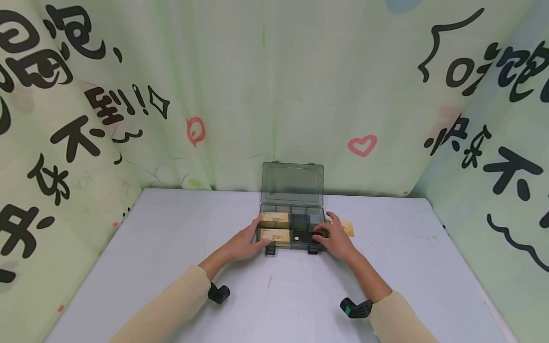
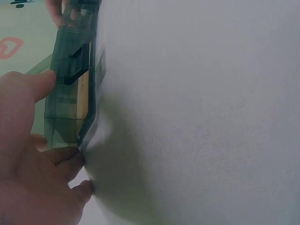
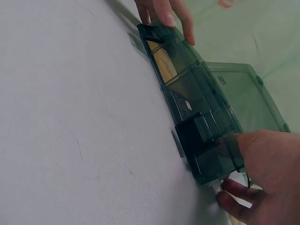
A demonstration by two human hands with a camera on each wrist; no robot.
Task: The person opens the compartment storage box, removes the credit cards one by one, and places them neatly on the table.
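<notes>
A smoky-green see-through compartment box [image 1: 291,228] stands mid-table with its lid [image 1: 292,183] raised at the back. Its left compartments hold two tan packets [image 1: 274,227]; a black item [image 1: 304,237] lies in the front middle one. My left hand [image 1: 253,236] holds the box's left end, thumb on the front wall [image 2: 70,93] and fingers [image 2: 70,157] curled at the corner. My right hand [image 1: 330,236] grips the right end, thumb over the front wall [image 3: 206,150] and fingers [image 3: 234,192] tucked beside the end.
A tan card [image 1: 348,228] lies on the grey tabletop [image 1: 171,247] just right of the box, partly behind my right hand. Printed green curtains [image 1: 64,143] close in the table on three sides. Black wrist cameras [image 1: 218,293] sit on both sleeves.
</notes>
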